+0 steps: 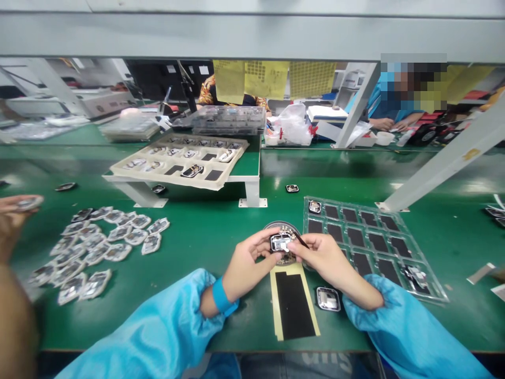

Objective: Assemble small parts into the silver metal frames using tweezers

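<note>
Over a round dish of small parts [290,226], my left hand [250,260] grips a small square watch case [280,242] with a black rim and silvery inside. My right hand [329,258] is closed around a thin dark tool [301,239], whose exact kind I cannot make out. Its fingertips meet the right side of the case. Below the hands lies a yellow-backed sheet with a black face [294,305]. A second watch case [328,298] rests on the green table, beside my right wrist.
To the right lies a clear tray [428,268] with dark compartments and a few parts. Several pale-edged watch parts [94,239] cover the left. A white tray [215,181] sits on a raised shelf. Another person's hand [11,221] holds a part at far left. A slanted post [426,168] stands right.
</note>
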Available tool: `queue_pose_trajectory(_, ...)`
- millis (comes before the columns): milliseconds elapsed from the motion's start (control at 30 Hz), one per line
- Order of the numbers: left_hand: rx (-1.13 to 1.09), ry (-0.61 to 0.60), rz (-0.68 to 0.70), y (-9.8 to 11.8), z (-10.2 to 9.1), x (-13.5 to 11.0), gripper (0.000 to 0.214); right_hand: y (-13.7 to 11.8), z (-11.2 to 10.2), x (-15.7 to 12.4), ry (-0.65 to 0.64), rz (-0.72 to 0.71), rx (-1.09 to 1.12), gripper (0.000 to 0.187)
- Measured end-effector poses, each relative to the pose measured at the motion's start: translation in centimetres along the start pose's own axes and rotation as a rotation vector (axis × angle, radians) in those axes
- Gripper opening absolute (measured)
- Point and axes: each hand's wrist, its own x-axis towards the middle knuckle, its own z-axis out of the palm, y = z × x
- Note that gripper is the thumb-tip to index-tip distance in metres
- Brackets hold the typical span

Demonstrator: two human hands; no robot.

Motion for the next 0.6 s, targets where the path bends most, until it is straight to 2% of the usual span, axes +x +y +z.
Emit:
queue_pose_trajectory(233, -0.003, 0.011, -0.003, 0.16, 0.04, -0.13, 0.054, 0.22, 0.00, 0.12, -0.012, 0.000, 0.006, 0.042)
queue_pose_trajectory(600, 0.121, 0.019, 0.049, -0.41, 0.11, -0.24, 0.048, 0.20, 0.25, 0.01, -0.024, 0.055, 0.095, 0.041)
